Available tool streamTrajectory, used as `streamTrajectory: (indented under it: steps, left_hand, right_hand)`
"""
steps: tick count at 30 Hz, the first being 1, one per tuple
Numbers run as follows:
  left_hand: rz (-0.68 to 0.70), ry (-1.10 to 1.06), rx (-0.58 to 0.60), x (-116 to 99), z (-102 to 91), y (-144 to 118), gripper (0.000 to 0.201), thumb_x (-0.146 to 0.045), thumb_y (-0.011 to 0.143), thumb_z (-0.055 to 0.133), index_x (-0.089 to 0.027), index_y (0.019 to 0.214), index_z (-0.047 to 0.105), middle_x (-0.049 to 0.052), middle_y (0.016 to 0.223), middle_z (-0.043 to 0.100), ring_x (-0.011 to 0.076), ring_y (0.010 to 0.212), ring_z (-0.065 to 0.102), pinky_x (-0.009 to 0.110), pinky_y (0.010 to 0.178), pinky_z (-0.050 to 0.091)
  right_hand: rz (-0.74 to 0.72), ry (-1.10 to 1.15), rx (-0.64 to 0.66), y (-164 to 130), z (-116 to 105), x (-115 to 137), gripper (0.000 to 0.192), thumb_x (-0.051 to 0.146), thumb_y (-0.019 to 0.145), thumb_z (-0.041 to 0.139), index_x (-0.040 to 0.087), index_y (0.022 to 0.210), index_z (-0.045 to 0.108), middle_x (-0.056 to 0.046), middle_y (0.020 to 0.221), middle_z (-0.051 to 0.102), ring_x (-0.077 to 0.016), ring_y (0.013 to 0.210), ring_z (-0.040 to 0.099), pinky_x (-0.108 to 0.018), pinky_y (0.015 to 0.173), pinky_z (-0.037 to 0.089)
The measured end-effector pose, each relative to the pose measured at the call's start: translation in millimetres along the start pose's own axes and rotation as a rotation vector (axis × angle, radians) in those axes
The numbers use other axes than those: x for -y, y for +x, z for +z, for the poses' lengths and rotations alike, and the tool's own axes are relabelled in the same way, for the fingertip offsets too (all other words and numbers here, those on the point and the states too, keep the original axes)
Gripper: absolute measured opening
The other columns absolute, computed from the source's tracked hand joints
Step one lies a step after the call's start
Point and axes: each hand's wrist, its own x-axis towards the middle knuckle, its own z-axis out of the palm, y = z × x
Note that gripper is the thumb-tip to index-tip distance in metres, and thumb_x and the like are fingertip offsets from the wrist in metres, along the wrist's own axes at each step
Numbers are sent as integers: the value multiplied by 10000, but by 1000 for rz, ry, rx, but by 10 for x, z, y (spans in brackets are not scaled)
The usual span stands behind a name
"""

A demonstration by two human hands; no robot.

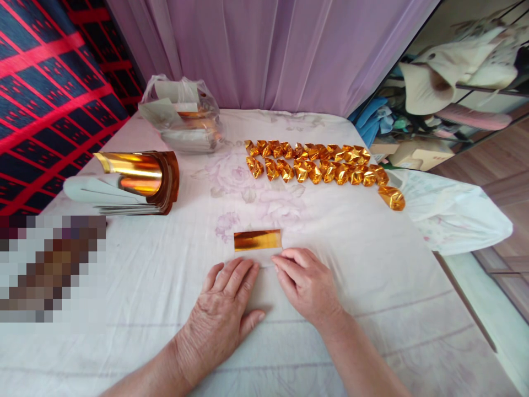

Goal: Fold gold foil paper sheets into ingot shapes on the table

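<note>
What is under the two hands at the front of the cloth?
Both hands, left hand and right hand, press flat on a sheet whose gold foil strip shows beyond the fingertips. The covered part cannot be seen.

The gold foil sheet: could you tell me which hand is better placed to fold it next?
Probably the right hand: its fingertips touch the rectangular gold foil sheet; the left hand lies flat, lower.

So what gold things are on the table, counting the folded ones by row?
Rows of folded gold pieces: 2
Stray folded piece: 1
Flat gold sheet: 1
Curled stack of gold sheets: 1
Total: 5
</note>
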Motion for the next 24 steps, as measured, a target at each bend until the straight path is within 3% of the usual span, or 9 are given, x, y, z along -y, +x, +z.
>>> streamTrajectory:
  steps: [19, 24]
  left_hand:
    - [1, -3, -5, -1, -7, 20, 634, -547, 954, 481, -98, 1402, 496, 163, 1353, 567, 328, 1239, 484, 506, 1058, 331]
    - [-13, -37, 6, 8, -12, 36, 641, -559, 951, 479, -137, 1434, 468, 150, 1352, 565, 318, 1244, 480, 508, 1066, 334]
  right_hand:
    - [6, -7, 4, 5, -4, 1, 226, 140, 921, 533, 215, 998, 732, -56, 906, 691, -180, 840, 632, -311, 770, 522]
    - [7, -1, 7, 10, -6, -4, 221, 150, 914, 545, 219, 995, 739, -54, 902, 689, -178, 837, 635, -307, 766, 523]
